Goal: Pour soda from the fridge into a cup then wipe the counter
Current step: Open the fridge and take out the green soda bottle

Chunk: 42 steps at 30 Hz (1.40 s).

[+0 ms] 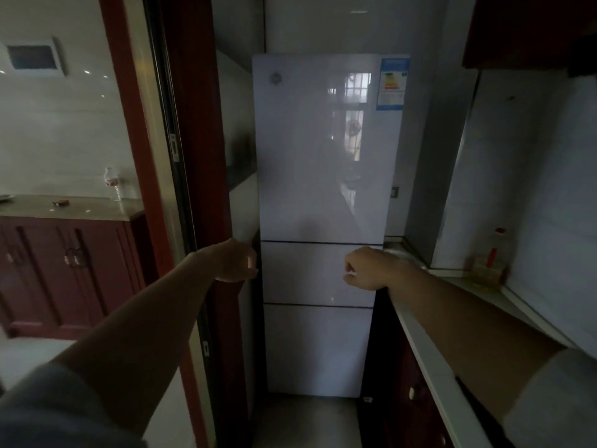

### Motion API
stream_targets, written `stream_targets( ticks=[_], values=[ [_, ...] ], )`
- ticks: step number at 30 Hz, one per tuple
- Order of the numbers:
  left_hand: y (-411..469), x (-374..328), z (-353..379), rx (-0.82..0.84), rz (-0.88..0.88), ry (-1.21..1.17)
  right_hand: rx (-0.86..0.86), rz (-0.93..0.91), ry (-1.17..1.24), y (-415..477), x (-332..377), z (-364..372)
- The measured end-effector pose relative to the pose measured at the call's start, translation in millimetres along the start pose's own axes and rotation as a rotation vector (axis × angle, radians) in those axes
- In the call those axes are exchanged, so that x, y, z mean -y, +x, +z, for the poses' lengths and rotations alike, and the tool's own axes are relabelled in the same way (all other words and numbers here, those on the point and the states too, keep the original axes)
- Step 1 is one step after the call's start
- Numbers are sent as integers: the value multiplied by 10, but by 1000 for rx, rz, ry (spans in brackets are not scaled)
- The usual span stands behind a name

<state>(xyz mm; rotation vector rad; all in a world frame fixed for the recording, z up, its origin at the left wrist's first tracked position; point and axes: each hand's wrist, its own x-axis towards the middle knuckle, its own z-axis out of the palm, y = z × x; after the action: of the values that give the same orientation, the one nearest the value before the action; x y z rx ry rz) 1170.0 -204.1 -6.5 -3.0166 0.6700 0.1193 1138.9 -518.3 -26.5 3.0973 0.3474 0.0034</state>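
Note:
A tall white fridge [319, 163] with three glossy doors stands straight ahead, all doors closed. My left hand [235, 261] is at the fridge's left edge, level with the gap under the top door, fingers curled around that edge. My right hand [368, 268] hovers in front of the middle door's right side, fingers loosely curled with nothing in them. No soda or cup shows in view.
A pale counter [429, 350] runs along the right wall, with a red-capped bottle [491, 257] at its far end. A red door frame [129, 124] stands left of the fridge. Beyond it, a water bottle [111, 182] sits on a dark red cabinet [64, 270].

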Motion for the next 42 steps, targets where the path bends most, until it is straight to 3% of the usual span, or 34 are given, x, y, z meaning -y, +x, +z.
stream_targets(
  ticks=[5,10,19,31,42],
  values=[
    [654,389,-110,-30,35,-25,-102,65,54,675,-98,-279],
    [1261,533,3,10,79,10,36,31,21,1141,-131,-28],
    [2315,608,13,47,62,22,6,19,83,2175,-767,90],
    [3754,775,-418,42,-98,19,13,-162,-12,3839,-1449,-70],
    [4369,1267,-236,41,-211,69,-104,-459,-60,4915,-887,-205]
  ],
)
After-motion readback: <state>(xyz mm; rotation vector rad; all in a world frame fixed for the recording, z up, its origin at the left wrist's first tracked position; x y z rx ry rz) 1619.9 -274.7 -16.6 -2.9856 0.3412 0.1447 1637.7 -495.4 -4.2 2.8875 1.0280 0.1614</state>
